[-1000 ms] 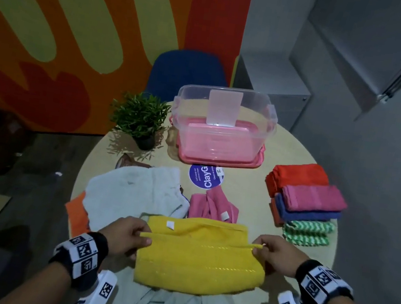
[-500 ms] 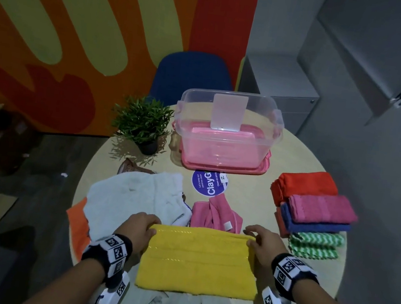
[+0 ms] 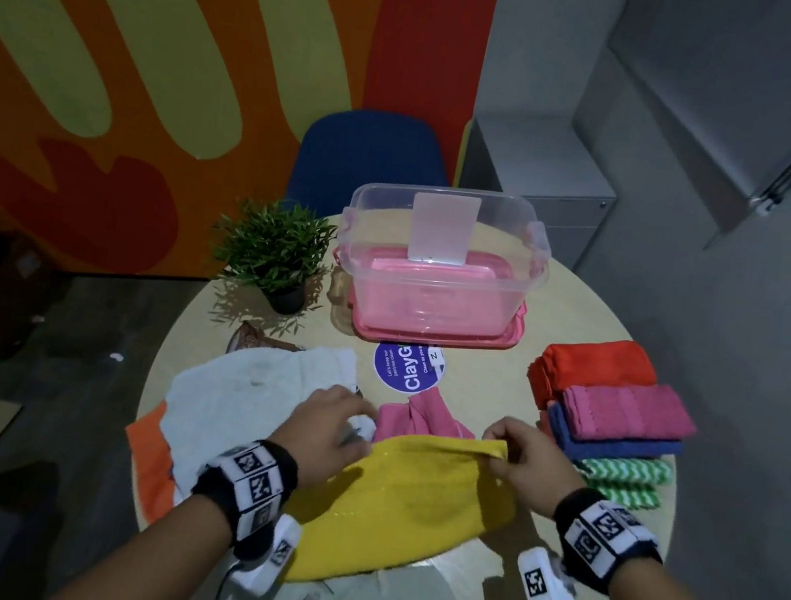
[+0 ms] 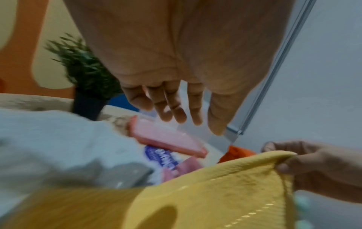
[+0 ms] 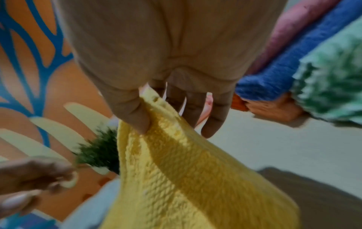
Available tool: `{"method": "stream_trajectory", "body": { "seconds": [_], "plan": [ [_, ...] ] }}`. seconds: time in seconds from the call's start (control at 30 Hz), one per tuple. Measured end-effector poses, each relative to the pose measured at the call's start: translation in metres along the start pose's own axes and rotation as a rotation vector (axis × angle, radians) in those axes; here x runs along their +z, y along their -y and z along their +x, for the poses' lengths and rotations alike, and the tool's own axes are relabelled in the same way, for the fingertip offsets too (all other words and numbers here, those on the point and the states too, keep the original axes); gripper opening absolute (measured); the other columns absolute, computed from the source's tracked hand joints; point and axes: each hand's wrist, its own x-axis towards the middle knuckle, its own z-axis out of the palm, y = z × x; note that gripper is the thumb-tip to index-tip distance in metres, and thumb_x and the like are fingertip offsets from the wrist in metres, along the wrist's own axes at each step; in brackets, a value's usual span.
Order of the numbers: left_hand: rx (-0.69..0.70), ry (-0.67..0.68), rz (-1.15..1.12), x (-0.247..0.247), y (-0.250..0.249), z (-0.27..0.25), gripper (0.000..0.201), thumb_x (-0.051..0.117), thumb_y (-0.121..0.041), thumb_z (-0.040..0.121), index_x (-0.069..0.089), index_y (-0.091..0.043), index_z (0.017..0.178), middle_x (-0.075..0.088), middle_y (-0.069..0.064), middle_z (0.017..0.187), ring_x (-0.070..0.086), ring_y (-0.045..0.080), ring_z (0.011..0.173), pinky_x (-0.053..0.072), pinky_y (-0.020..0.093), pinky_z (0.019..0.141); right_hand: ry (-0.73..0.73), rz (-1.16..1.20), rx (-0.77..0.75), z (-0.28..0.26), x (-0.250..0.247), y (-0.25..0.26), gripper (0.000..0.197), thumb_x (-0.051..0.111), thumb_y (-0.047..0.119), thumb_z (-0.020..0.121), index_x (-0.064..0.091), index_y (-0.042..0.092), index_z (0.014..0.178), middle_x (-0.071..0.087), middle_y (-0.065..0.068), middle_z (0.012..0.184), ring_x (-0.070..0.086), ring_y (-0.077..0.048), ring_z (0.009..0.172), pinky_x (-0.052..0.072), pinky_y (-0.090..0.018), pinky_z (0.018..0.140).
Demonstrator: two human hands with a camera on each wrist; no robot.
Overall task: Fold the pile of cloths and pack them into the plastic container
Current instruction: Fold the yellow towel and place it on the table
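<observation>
Yellow cloth, part-folded, lies at the table's near edge over the unfolded pile. Step in hand: folding it, judged mid-fold. Right hand pinches its far right corner between thumb and fingers, raised off the table. Left hand hovers at the far left corner, fingers loosely extended, gripping nothing. Next move likely calls for a left-hand grip and both corners carried across evenly. Container stands at the far edge, holding no cloths; folded stack sits at the right edge.
</observation>
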Motion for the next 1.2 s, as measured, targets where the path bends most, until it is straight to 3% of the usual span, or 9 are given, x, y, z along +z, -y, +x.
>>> {"method": "stream_trajectory", "body": {
  "seconds": [0.17, 0.33, 0.47, 0.57, 0.67, 0.77, 0.93, 1.07, 1.2],
  "plan": [
    [0.251, 0.091, -0.158, -0.016, -0.072, 0.019, 0.053, 0.070, -0.043, 0.087, 0.050, -0.032, 0.134, 0.058, -0.012, 0.131, 0.052, 0.004, 0.119, 0.043, 0.026, 0.100, 0.019, 0.405, -0.174, -0.011, -0.020, 0.057, 0.028, 0.076, 0.012, 0.081, 0.058, 0.027, 0.096, 0.061, -0.002, 0.076, 0.056, -0.021, 0.073, 0.044, -0.035, 0.068],
    [0.400, -0.073, -0.226, -0.031, -0.099, 0.024, 0.005, 0.070, -0.024, 0.088, 0.066, -0.023, 0.091, 0.065, -0.012, 0.085, 0.059, 0.007, 0.082, 0.050, 0.035, 0.079, -0.032, 0.358, -0.195, -0.027, -0.037, 0.077, 0.032, 0.080, 0.021, 0.082, 0.058, 0.027, 0.105, 0.068, 0.004, 0.084, 0.064, -0.020, 0.079, 0.053, -0.036, 0.070],
    [0.399, -0.166, -0.429, -0.051, -0.108, 0.024, 0.008, 0.066, -0.025, 0.086, 0.066, -0.030, 0.092, 0.068, -0.012, 0.087, 0.064, 0.012, 0.084, 0.053, 0.036, 0.081, -0.025, 0.053, -0.161, -0.041, -0.051, 0.071, 0.016, 0.075, 0.028, 0.088, 0.068, 0.019, 0.099, 0.073, 0.004, 0.089, 0.069, -0.012, 0.083, 0.057, -0.044, 0.080],
    [0.421, -0.268, -0.454, -0.068, -0.119, 0.027, 0.009, 0.064, -0.025, 0.085, 0.065, -0.031, 0.092, 0.067, -0.013, 0.087, 0.064, 0.015, 0.087, 0.055, 0.038, 0.083, -0.242, 0.086, -0.184, -0.049, -0.076, 0.076, 0.011, 0.073, 0.012, 0.088, 0.069, 0.022, 0.091, 0.068, 0.014, 0.077, 0.063, -0.002, 0.069, 0.050, -0.034, 0.068],
    [0.450, -0.324, -0.509, -0.083, -0.136, 0.029, 0.010, 0.068, -0.014, 0.090, 0.067, -0.023, 0.094, 0.068, -0.011, 0.090, 0.065, 0.014, 0.090, 0.055, 0.037, 0.087, -0.381, 0.206, -0.290, -0.058, -0.108, 0.091, 0.014, 0.073, 0.004, 0.086, 0.070, 0.017, 0.089, 0.069, 0.004, 0.081, 0.066, -0.017, 0.078, 0.056, -0.038, 0.075],
    [0.485, -0.259, -0.628, -0.086, -0.150, 0.026, 0.015, 0.072, -0.010, 0.087, 0.067, -0.023, 0.093, 0.069, -0.005, 0.092, 0.066, 0.019, 0.093, 0.055, 0.037, 0.089, -0.408, 0.277, -0.378, -0.066, -0.132, 0.096, 0.017, 0.073, 0.001, 0.086, 0.071, 0.018, 0.088, 0.070, 0.003, 0.083, 0.065, -0.015, 0.081, 0.057, -0.030, 0.077],
    [0.345, -0.053, -0.697, -0.034, -0.140, 0.015, 0.020, 0.080, -0.010, 0.075, 0.065, -0.018, 0.085, 0.067, -0.004, 0.084, 0.065, 0.014, 0.084, 0.057, 0.036, 0.084, -0.211, 0.270, -0.259, -0.084, -0.130, 0.054, 0.019, 0.071, 0.000, 0.086, 0.072, 0.017, 0.091, 0.071, -0.009, 0.090, 0.070, -0.023, 0.085, 0.059, -0.036, 0.079],
    [0.040, 0.158, -0.540, 0.040, -0.119, -0.006, 0.021, 0.079, -0.012, 0.080, 0.059, -0.015, 0.085, 0.061, -0.007, 0.074, 0.061, 0.002, 0.069, 0.054, 0.024, 0.069, 0.077, 0.083, -0.070, -0.099, -0.095, -0.014, 0.024, 0.074, 0.014, 0.087, 0.070, 0.038, 0.085, 0.070, 0.012, 0.086, 0.066, -0.007, 0.083, 0.050, -0.025, 0.078],
    [-0.055, 0.375, -0.532, 0.105, -0.101, -0.026, 0.017, 0.074, -0.018, 0.087, 0.058, -0.016, 0.092, 0.061, -0.010, 0.076, 0.058, -0.005, 0.070, 0.048, 0.019, 0.070, 0.316, 0.062, 0.090, -0.113, -0.065, -0.066, 0.015, 0.071, 0.023, 0.091, 0.070, 0.035, 0.081, 0.067, 0.017, 0.076, 0.062, -0.001, 0.076, 0.043, -0.018, 0.075]
  ]
}}
